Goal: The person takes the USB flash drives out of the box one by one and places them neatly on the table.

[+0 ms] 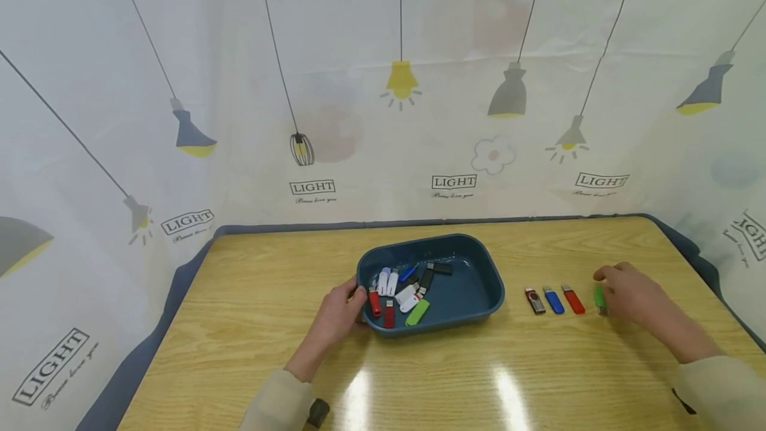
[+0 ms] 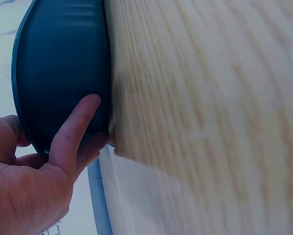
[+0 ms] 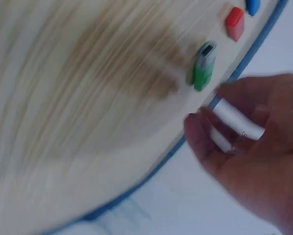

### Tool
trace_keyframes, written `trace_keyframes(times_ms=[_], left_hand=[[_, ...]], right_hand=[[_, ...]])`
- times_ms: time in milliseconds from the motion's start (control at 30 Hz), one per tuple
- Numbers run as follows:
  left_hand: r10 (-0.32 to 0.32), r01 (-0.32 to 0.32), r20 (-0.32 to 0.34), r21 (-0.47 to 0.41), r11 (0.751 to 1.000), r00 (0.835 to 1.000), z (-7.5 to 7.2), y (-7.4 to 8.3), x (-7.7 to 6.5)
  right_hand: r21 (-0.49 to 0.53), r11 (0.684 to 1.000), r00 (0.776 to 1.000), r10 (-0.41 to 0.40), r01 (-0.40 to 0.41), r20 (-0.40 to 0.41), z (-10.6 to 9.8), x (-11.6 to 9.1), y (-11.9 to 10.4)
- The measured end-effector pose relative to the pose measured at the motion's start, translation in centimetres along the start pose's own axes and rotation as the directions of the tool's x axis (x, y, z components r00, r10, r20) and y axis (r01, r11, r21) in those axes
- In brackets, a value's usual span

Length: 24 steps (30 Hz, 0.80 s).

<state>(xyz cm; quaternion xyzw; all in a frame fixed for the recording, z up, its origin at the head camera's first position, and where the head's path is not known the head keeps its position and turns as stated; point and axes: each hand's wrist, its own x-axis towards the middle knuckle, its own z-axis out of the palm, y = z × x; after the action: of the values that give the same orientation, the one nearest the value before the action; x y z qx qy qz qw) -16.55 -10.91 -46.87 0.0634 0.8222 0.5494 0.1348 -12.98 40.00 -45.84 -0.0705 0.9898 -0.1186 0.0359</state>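
My left hand (image 1: 335, 314) grips the left end of a dark blue plastic tray (image 1: 473, 288), thumb at the rim and fingers along the outer wall, as the left wrist view shows. Inside the tray lie several USB sticks, among them a lime green one (image 1: 417, 312) and a dark red one (image 1: 389, 314). To its right, a row on the table holds a red-and-silver swivel stick (image 1: 534, 300), a blue stick (image 1: 553, 299), a red stick (image 1: 573, 299) and a green USB stick (image 3: 204, 68). My right hand (image 3: 259, 147), fingers loosely bent, hovers beside the green stick, apart from it and holding nothing.
The wooden table (image 1: 269, 271) carries the tray and the row. Behind it hangs a white cloth (image 1: 371, 198) printed with lamps. A small black object (image 1: 318, 411) lies by the left sleeve at the near edge.
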Motion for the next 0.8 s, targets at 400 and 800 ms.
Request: trace_keyframes(times_ms=[400,800], left_hand=[[0.007,-0.007,-0.008,0.025,1.0,1.0,0.0,0.2,-0.2],[0.016,-0.015,-0.019,0.053,0.998,1.0,0.1,0.0,-0.1]], right_hand=[[-0.205,0.893,0.903,-0.422,0.4,-0.078,1.0,-1.9,1.4],[-0.153,0.941,0.953,-0.303,0.302,0.021,0.4,-1.9,2.5]])
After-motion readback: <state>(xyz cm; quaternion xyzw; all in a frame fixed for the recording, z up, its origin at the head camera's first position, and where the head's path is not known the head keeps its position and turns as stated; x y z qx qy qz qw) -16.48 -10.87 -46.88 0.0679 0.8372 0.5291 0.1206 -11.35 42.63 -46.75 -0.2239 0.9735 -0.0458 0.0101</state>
